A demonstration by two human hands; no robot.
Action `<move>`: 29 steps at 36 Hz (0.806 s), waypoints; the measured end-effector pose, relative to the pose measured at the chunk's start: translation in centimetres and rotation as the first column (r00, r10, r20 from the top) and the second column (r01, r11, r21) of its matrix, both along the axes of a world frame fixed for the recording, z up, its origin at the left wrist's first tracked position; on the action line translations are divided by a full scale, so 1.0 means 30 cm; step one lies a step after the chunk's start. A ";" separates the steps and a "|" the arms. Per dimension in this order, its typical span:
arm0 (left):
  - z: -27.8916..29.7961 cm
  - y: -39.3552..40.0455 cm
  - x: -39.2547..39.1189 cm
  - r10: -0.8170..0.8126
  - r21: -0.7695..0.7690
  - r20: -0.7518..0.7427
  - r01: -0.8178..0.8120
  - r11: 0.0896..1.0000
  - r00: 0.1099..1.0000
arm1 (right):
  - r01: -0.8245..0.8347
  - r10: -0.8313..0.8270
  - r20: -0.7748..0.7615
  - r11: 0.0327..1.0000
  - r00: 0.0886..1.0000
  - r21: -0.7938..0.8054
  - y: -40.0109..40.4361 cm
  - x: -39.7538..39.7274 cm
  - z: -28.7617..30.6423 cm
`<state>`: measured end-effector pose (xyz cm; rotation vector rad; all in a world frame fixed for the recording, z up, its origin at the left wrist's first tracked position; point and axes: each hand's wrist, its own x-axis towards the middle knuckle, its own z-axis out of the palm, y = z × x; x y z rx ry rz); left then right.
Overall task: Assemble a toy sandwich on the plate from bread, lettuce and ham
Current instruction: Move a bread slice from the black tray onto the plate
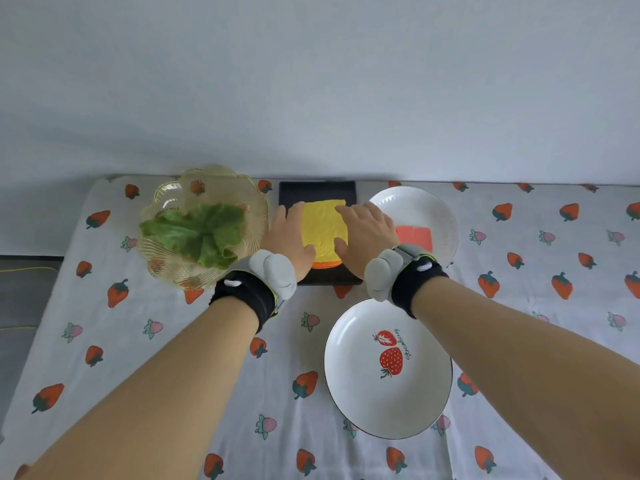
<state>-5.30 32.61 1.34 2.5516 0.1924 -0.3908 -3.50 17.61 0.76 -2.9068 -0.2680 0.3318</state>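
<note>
A yellow toy bread slice (323, 230) with an orange crust lies on a black tray (317, 192) at the back middle of the table. My left hand (289, 237) grips its left side and my right hand (363, 233) grips its right side, fingers over the top and thumbs at the near edge. Green lettuce (202, 233) fills a clear glass bowl (207, 183) to the left. Pink ham slices (414, 235) rest on a white plate (415, 202) to the right. A white plate with a strawberry print (360, 393) lies near me, with nothing on it.
A white cloth with a strawberry pattern (138, 358) covers the table. A plain pale wall rises behind the far edge. The table's left edge drops to a grey floor (20, 289). Both wrists wear black bands with grey pads.
</note>
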 end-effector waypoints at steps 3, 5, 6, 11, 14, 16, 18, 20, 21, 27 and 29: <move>-0.031 -0.015 0.022 0.009 0.082 -0.059 -0.005 0.997 0.998 | -0.022 0.021 -0.013 0.999 1.000 -0.047 -0.004 0.018 -0.045; -0.050 -0.027 0.032 0.022 0.128 -0.128 -0.005 0.992 0.992 | -0.025 0.023 -0.039 0.998 0.999 -0.051 -0.002 0.031 -0.063; -0.058 -0.032 0.033 0.021 0.137 -0.162 0.001 0.991 0.987 | -0.018 0.016 -0.045 0.999 0.999 -0.050 0.000 0.033 -0.069; -0.059 -0.051 0.023 -0.015 0.089 -0.177 0.031 0.996 0.984 | -0.002 0.007 -0.095 0.999 0.995 0.052 0.018 0.031 -0.033; -0.043 -0.049 0.018 0.014 0.037 -0.125 -0.010 0.999 0.992 | 0.033 -0.018 -0.085 0.984 0.996 0.177 0.015 0.029 0.003; -0.016 -0.048 0.006 0.048 0.000 -0.058 -0.048 0.999 0.997 | 0.085 -0.048 -0.121 0.942 0.992 0.324 0.008 0.023 0.030; 0.017 -0.050 -0.006 0.084 -0.035 0.014 -0.083 0.996 0.996 | 0.130 -0.073 -0.146 0.893 0.987 0.432 -0.002 0.006 0.066; 0.055 -0.058 -0.032 0.137 -0.076 0.036 -0.134 0.988 0.990 | 0.141 -0.087 -0.137 0.878 0.987 0.456 -0.018 -0.025 0.100; 0.075 -0.065 -0.050 0.156 -0.089 0.044 -0.151 0.984 0.987 | 0.141 -0.091 -0.130 0.878 0.987 0.457 -0.028 -0.045 0.113; 0.147 -0.139 -0.174 0.155 -0.060 0.007 -0.154 0.986 0.988 | 0.171 -0.117 -0.142 0.864 0.983 0.473 -0.122 -0.157 0.168; 0.154 -0.167 -0.222 0.125 -0.044 -0.008 -0.125 0.991 0.992 | 0.152 -0.091 -0.152 0.875 0.984 0.460 -0.163 -0.206 0.190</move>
